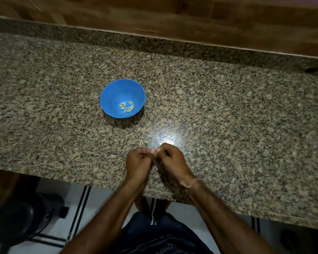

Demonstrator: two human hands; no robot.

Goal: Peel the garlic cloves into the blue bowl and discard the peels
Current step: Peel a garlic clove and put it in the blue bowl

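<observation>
cloves [126, 107] in bowl [110, 92], behind hands [139, 162].

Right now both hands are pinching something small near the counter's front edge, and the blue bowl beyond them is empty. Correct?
Not quite. The blue bowl is not empty: the head view shows several pale cloves lying in its bottom. The rest holds: the left hand and right hand pinch a small piece between them near the front edge of the counter.

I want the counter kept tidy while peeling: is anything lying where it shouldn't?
Only a few peel scraps lie loose on the counter, just beyond the left hand. The cloves sit inside the upright blue bowl.
</observation>
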